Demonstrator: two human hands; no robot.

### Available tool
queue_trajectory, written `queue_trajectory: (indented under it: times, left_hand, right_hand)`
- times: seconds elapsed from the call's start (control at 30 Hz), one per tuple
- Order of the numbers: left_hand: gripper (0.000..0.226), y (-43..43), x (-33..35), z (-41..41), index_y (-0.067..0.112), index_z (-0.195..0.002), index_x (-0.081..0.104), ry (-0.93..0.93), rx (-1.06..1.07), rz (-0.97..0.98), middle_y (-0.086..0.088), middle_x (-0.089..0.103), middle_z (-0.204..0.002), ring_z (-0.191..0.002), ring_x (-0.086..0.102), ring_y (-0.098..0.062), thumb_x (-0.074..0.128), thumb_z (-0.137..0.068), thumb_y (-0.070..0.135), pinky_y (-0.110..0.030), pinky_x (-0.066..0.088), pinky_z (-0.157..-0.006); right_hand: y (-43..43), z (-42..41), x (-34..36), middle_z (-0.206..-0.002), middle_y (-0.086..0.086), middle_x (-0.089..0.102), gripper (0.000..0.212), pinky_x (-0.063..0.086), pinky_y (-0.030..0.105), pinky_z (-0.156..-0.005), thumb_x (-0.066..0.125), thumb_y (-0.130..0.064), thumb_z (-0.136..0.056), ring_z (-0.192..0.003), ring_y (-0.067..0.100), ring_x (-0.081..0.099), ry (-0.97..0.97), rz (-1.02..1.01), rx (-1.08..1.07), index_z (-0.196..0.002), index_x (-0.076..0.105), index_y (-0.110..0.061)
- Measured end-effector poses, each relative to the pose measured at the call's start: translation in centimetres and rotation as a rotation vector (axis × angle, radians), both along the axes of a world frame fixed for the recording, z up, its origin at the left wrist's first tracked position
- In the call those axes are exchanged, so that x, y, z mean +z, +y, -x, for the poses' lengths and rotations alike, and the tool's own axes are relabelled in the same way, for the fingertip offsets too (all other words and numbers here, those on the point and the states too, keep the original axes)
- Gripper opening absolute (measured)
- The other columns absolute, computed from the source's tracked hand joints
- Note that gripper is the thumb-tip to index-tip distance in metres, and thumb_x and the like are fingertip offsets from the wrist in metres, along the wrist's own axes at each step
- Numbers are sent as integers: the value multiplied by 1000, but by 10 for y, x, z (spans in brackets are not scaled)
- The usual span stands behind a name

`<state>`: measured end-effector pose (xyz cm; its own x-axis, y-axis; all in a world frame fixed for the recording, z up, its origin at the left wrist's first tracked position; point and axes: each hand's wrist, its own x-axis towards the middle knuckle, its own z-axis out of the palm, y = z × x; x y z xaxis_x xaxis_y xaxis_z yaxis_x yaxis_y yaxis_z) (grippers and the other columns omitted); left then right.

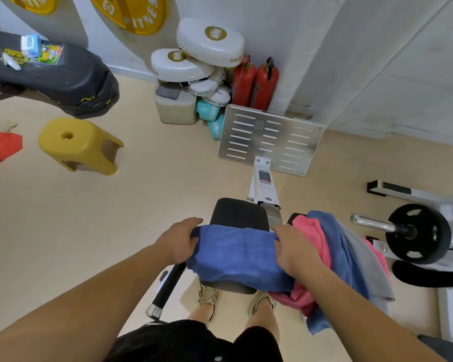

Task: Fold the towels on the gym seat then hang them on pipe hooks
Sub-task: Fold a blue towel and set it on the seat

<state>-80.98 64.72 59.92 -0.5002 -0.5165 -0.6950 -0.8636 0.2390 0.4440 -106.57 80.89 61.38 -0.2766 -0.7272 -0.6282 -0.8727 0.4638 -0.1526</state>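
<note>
Looking straight down past black shorts (pixel 194 340) and tan sneakers (pixel 208 296) on the beige floor (pixel 115 218). Just ahead, gripping a dark blue towel (pixel 236 254) at both ends: left hand (pixel 179 240) curled round the left edge, right hand (pixel 296 246) curled over the right edge. Towel stretched flat across the black gym seat (pixel 238 214), near side drooping off the front.

Right beside it, touching the right hand, a heap of more towels: pink towel (pixel 314 231), lighter blue towel (pixel 348 257) draped over it, grey towel (pixel 372 273) on the outside, all hanging down the right side of the machine. Black-grip handle (pixel 168 283) with a chrome cap poking out low on the left, just under the left hand.

Off to the right, black weight plate (pixel 417 233) on a chrome bar (pixel 372 223). Further out, slotted metal footplate (pixel 270 139) at the end of the white rail (pixel 263 184). Yellow plastic stool (pixel 79 145) well off to the left, bit of red cloth (pixel 0 147) at the left edge.

Against the far wall, two red fire extinguishers (pixel 254 84), a stack of white boxing pads (pixel 194 61) just beside them, plus a big black padded thing (pixel 63 74) with a few small packets on top.
</note>
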Motion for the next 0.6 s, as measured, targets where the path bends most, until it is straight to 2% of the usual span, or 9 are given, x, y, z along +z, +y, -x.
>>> queue_trajectory:
  times: [0.1, 0.17, 0.23, 0.27, 0.3, 0.37, 0.47, 0.53, 0.6]
  left_hand:
    - [55, -5, -6, 9, 21, -155, 38, -32, -34, -63, -5, 52, -152, -137, 51, -29, 49, -101, 14, -37, 38, -118]
    - [45, -7, -6, 12, 20, -141, 54, -36, -38, -75, -7, 63, -136, -120, 60, -29, 51, -97, 15, -36, 47, -106]
    - [30, -11, -2, 8, 18, -118, 66, -42, -18, -81, -6, 71, -113, -100, 64, -25, 57, -89, 17, -31, 52, -88]
    - [21, -13, 1, 6, 18, -105, 68, -38, 24, -100, -4, 71, -101, -91, 64, -23, 61, -85, 17, -29, 52, -80]
    - [11, -13, 5, 3, 18, -91, 68, -17, 83, -125, -3, 69, -90, -81, 62, -20, 65, -81, 15, -27, 50, -73]
    - [10, -14, 14, -5, 15, -74, 62, 63, 234, -182, -2, 64, -81, -72, 57, -18, 71, -75, 9, -24, 47, -67]
    - [14, -16, 37, -16, 15, -69, 58, 224, 449, -306, -1, 60, -73, -68, 53, -18, 71, -70, 10, -28, 45, -63]
    - [17, -19, 51, -24, 16, -68, 56, 319, 527, -364, -2, 57, -69, -65, 51, -18, 73, -69, 15, -30, 43, -62]
    - [17, -22, 60, -31, 13, -82, 61, 376, 591, -336, -7, 66, -76, -68, 59, -19, 77, -80, 19, -32, 49, -64]
  right_hand:
    - [-4, 13, -20, -147, 7, 53, 54, 43, 36, -110, 49, -20, -100, -133, 27, 53, -160, 6, -102, -154, 40, -17]
    - [-5, 18, -25, -136, 10, 62, 52, 48, 39, -103, 49, -23, -97, -124, 31, 60, -242, -54, -139, -148, 49, -17]
    - [-8, 23, -23, -102, 4, 67, 29, 53, 38, -86, 47, -32, -88, -99, 30, 65, -246, -76, -110, -110, 63, -21]
    - [-10, 25, -19, -88, -1, 61, 15, 51, 35, -77, 49, -33, -86, -88, 26, 63, -225, -86, -88, -92, 59, -24]
    - [-10, 27, -16, -79, -5, 56, 7, 48, 30, -69, 55, -31, -86, -80, 22, 59, -220, -82, -95, -83, 55, -25]
    - [-6, 29, -9, -69, -7, 54, 11, 38, 24, -58, 65, -25, -78, -69, 17, 54, -262, -60, -167, -71, 56, -24]
    - [3, 33, 5, -64, -7, 54, 14, 37, 20, -57, 72, -20, -68, -63, 11, 48, -394, 80, -395, -66, 58, -23]
    - [9, 34, 17, -63, -6, 49, 24, 36, 16, -55, 75, -7, -75, -61, 9, 44, -506, 139, -545, -66, 56, -19]
    - [18, 33, 26, -63, -7, 48, 28, 38, 16, -57, 79, -9, -83, -60, 6, 45, -616, 219, -695, -69, 56, -17]
